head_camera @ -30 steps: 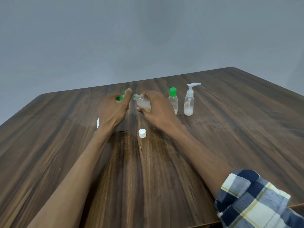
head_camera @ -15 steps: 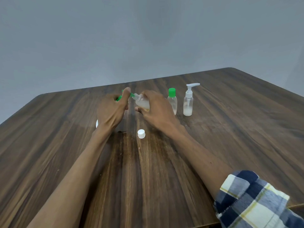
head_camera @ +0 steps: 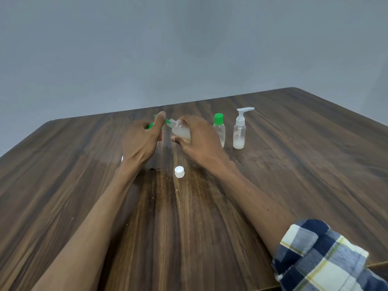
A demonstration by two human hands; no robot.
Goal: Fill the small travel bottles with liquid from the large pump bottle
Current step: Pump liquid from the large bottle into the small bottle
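Hands meet mid-table. I see right hand (head_camera: 197, 137) gripping tilted small bottle (head_camera: 181, 132), neck against green nozzle (head_camera: 167, 121). Left hand (head_camera: 141, 141) curled over green-topped pump bottle (head_camera: 150, 125), mostly hidden. White cap (head_camera: 179, 172) lies just nearer than hands; green-capped bottle (head_camera: 219, 129) and white pump bottle (head_camera: 239, 130) stand right of right hand.

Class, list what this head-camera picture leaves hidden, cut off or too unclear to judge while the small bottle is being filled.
1. Large pump bottle: body hidden behind the left hand; only green pump parts show.
2. Held bottle: lower part covered by the right hand; fill level unclear.
3. Nozzle meeting the bottle's mouth: too small to judge.
4. White object by the left wrist: mostly hidden.
5. Right sleeve: cut off by the frame's edge.
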